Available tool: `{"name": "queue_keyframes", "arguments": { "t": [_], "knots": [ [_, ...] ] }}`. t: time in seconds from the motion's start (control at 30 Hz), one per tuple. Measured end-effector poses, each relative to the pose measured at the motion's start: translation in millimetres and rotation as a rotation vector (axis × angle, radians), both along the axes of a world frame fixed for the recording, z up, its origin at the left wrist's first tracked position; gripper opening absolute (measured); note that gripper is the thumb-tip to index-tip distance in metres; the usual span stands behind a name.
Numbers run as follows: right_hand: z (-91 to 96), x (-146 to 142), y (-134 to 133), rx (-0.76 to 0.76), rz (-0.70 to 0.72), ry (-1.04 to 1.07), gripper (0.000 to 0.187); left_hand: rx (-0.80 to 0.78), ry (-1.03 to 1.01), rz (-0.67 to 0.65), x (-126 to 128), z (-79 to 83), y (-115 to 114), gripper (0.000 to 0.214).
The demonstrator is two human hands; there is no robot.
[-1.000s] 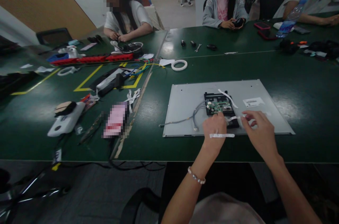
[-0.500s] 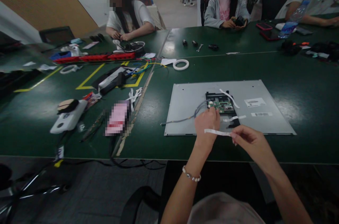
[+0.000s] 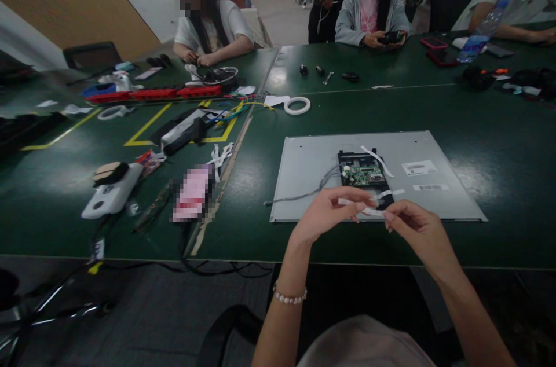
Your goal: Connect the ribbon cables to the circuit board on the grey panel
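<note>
Honestly, with the left hand and right hand both pinching the thin white tape strip over the flat grey metal panel's near edge, slackening could make it curl and stick to itself.

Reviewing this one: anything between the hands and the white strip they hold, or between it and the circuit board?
Nothing visible separates the white strip from the left hand or right hand. In this view, left-hand fingers lie between it and the circuit board.
</note>
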State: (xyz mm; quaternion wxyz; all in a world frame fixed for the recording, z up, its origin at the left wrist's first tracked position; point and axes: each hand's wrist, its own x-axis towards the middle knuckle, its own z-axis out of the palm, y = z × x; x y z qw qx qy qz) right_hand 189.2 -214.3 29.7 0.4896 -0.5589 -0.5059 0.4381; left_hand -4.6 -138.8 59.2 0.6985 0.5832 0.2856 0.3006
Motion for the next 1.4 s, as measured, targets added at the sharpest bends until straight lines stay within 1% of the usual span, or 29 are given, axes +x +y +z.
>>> {"name": "queue_keyframes", "arguments": {
  "t": [0.07,0.17,0.23,0.3,0.4,0.53,0.67,0.77,0.87,0.93,1.07,1.17,1.23,1.3,1.33,1.4],
  "knots": [
    [-1.7,1,0,-0.004,-0.006,-0.013,0.02,-0.022,0.054,0.022,-2,-2.1,0,0.022],
    [-3.4,2,0,-0.012,-0.013,-0.055,0.022,-0.057,0.109,0.071,-6,-3.7,1,0.018],
    [-4.0,2,0,-0.017,-0.01,-0.094,0.022,-0.05,0.141,0.106,-8,-2.3,1,0.015],
    [-3.6,1,0,-0.01,-0.011,-0.14,0.023,-0.012,0.183,0.141,-10,0.5,0,0.013],
    [-0.4,0,-1,0.039,-0.049,-0.24,0.021,0.105,0.265,0.203,-14,5.7,-2,0.012],
    [6.3,-2,-3,0.172,-0.085,-0.393,0.015,0.267,0.329,0.248,-20,9.9,-2,0.01],
    [11.7,-4,-5,0.303,-0.081,-0.479,0.01,0.322,0.3,0.288,-22,12.0,-4,0.012],
    [17.4,-6,-6,0.474,-0.11,-0.572,0.005,0.383,0.262,0.329,-22,16.1,-8,0.011],
    [23.4,-5,-8,0.704,-0.11,-0.662,0.013,0.511,0.23,0.359,-21,21.3,-13,0.01],
    [25.2,-3,-9,0.82,-0.094,-0.703,0.02,0.591,0.196,0.386,-21,22.8,-15,0.008],
    [23.4,5,-12,0.932,-0.057,-0.756,0.032,0.69,0.135,0.458,-23,20.1,-16,0.006],
    [22.7,6,-13,0.968,-0.056,-0.787,0.035,0.734,0.122,0.484,-25,19.0,-15,0.01],
    [23.4,3,-10,0.963,-0.05,-0.78,0.033,0.754,0.127,0.447,-26,20.5,-16,0.02],
    [23.7,-1,-7,0.924,-0.035,-0.75,0.029,0.761,0.14,0.371,-26,22.4,-16,0.03],
    [23.3,-4,-6,0.897,-0.034,-0.728,0.026,0.756,0.15,0.331,-25,23.0,-17,0.03],
    [21.5,-8,-4,0.807,-0.04,-0.672,0.019,0.724,0.182,0.271,-25,22.6,-18,0.018]
  ]
}}
